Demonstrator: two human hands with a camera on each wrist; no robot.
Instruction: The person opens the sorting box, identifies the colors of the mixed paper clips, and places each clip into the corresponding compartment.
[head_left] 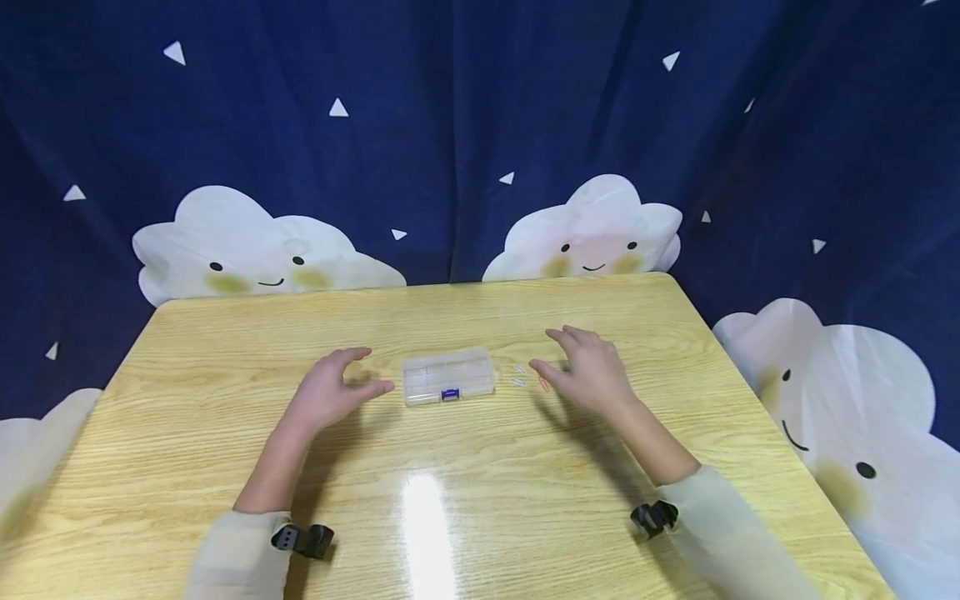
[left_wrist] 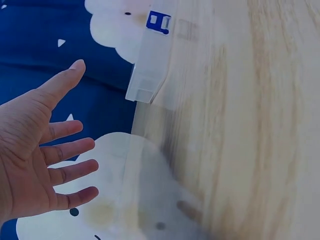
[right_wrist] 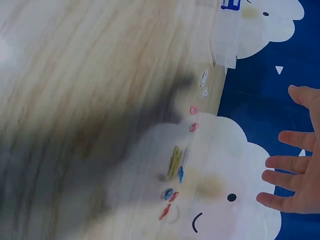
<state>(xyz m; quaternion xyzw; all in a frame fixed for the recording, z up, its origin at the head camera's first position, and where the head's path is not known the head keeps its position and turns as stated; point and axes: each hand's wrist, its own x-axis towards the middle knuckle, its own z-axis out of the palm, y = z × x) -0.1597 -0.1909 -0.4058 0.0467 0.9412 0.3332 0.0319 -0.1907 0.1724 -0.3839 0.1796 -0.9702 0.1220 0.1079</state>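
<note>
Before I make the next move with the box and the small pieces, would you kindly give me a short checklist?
1. Left hand free: ok, it holds nothing.
2. Right hand free: ok, it holds nothing.
3. Clear box flat on the table: ok.
4. Blue latch facing the person: ok.
5. Latch fully fastened: cannot tell.
6. Small pieces gathered together: not ok, they lie scattered to the right of the box.

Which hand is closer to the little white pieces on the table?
Right. The right hand is just to the right of the little white pieces; the left hand is farther away, left of the clear box.
</note>
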